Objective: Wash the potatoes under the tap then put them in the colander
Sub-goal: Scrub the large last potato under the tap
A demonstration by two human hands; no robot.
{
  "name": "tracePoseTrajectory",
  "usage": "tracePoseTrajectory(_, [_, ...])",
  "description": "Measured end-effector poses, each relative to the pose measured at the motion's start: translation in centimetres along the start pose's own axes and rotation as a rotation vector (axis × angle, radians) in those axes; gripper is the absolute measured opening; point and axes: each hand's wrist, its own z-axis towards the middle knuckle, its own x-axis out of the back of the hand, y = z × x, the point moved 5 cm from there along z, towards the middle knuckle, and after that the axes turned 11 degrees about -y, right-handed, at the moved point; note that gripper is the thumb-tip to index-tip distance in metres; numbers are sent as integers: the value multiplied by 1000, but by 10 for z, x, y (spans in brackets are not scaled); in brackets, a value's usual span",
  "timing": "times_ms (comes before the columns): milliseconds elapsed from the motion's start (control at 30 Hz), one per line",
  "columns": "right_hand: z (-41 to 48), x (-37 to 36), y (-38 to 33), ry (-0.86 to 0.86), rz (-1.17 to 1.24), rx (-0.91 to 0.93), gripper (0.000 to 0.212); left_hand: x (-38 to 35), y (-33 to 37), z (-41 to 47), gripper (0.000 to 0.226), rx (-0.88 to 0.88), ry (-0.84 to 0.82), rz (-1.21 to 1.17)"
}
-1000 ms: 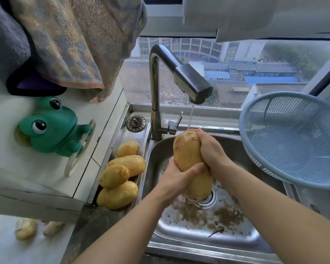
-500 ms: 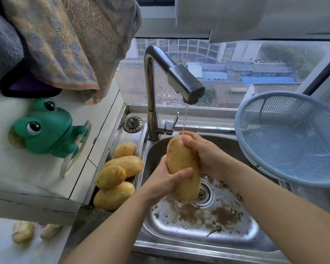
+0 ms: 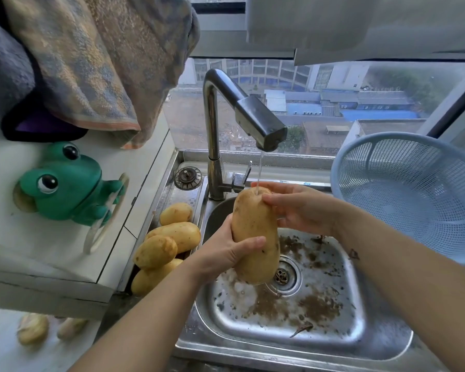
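A long yellow potato [image 3: 254, 232] stands nearly upright over the steel sink [image 3: 333, 334], and a thin stream from the tap [image 3: 261, 130] lands on its top end. My left hand [image 3: 226, 251] grips its lower half with the thumb across the front. My right hand [image 3: 298, 208] is wrapped round its upper end from the right. Several more potatoes [image 3: 169, 240] lie heaped on the ledge left of the sink. The blue colander [image 3: 411, 194] sits tilted at the right, nothing in it.
Brown dirt is spread over the sink bottom around the drain [image 3: 282, 275]. A green frog holder [image 3: 67, 183] sits on the white counter at left, with towels [image 3: 91, 63] hanging above it. A sink plug [image 3: 187, 178] lies behind the potatoes. A window runs behind the tap.
My right hand has slid from behind the potato's top to its right side, fingers now over the upper end. The potato stays under the stream, held by both hands.
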Motion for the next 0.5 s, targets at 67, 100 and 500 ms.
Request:
tracePoseTrajectory(67, [-1,3,-1,-37,5,-17,68,1,-1,-1,103,-4,-10,2])
tracePoseTrajectory(100, [1,1,-2,-27,-47,-29,70,1,-1,-1,106,-9,-6,2])
tracePoseTrajectory(500, [3,-2,-12,-21,-120,-63,53,6,1,-3,114,-2,-34,4])
